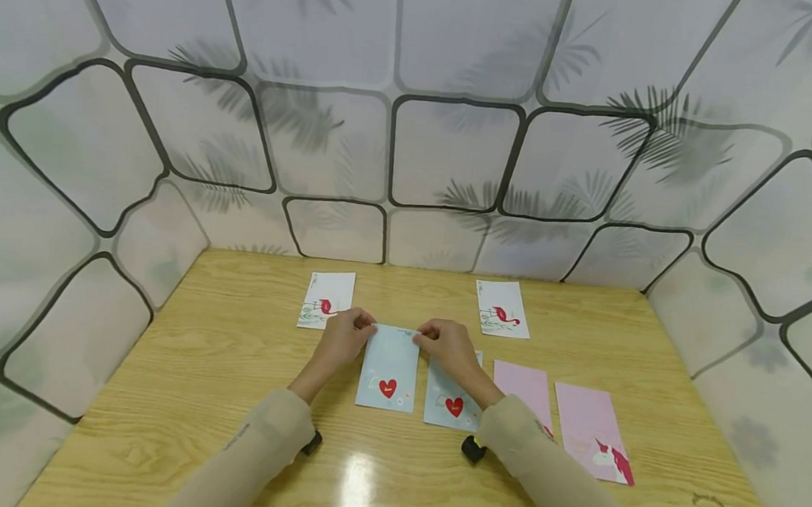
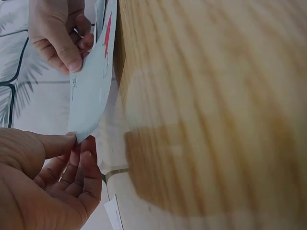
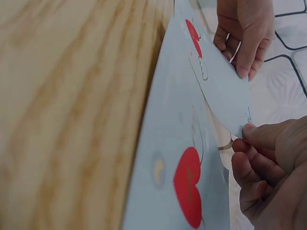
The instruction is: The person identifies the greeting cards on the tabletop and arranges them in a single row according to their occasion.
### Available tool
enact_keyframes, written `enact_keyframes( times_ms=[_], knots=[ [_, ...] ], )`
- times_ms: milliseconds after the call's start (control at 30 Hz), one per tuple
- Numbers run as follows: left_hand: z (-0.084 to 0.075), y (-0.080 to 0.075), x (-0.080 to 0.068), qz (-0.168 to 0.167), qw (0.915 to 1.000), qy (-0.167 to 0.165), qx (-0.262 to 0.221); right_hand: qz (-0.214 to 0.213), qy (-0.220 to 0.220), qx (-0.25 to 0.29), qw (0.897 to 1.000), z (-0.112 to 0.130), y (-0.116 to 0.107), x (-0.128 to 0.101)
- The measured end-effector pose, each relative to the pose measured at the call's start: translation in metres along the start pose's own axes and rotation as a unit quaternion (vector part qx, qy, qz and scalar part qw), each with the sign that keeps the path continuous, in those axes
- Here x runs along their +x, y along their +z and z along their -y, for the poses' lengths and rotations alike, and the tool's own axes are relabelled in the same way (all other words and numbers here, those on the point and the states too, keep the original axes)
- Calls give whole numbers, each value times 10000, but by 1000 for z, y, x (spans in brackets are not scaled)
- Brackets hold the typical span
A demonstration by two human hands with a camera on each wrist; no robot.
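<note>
A light blue card [image 1: 387,378] with a red heart on its lower part is held at its two upper corners. My left hand [image 1: 345,334] pinches the left corner between thumb and fingertips, and my right hand [image 1: 447,344] does the same at the right one. Seen from the left wrist, the card [image 2: 93,91] curves, its upper edge raised off the wood. Just right of it lies a matching blue heart card [image 1: 442,393], partly covered by my right hand and forearm; its heart shows large in the right wrist view.
Two pink cards [image 1: 595,424] lie to the right, one partly behind my right sleeve. Toward the back are a white flamingo card [image 1: 329,289] on the left and another flamingo card [image 1: 501,307] on the right. Patterned cloth walls [image 1: 455,155] enclose the wooden table [image 1: 229,351].
</note>
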State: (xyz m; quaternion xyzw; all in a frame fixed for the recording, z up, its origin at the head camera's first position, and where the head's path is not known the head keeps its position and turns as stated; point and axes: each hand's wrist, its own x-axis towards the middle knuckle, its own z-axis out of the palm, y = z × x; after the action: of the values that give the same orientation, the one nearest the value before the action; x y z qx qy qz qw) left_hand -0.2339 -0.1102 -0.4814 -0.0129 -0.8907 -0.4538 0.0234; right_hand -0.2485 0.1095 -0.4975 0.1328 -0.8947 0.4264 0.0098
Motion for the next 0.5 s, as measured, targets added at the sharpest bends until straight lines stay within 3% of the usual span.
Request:
enact_keyframes(
  times_ms=[333,500],
  knots=[
    [-2,2,0,155,9988,-331,312,-50,-351,-740,9966,-2,2,0],
    [-2,3,0,181,9987,-303,378,-12,-369,-943,9949,-1,2,0]
  ],
)
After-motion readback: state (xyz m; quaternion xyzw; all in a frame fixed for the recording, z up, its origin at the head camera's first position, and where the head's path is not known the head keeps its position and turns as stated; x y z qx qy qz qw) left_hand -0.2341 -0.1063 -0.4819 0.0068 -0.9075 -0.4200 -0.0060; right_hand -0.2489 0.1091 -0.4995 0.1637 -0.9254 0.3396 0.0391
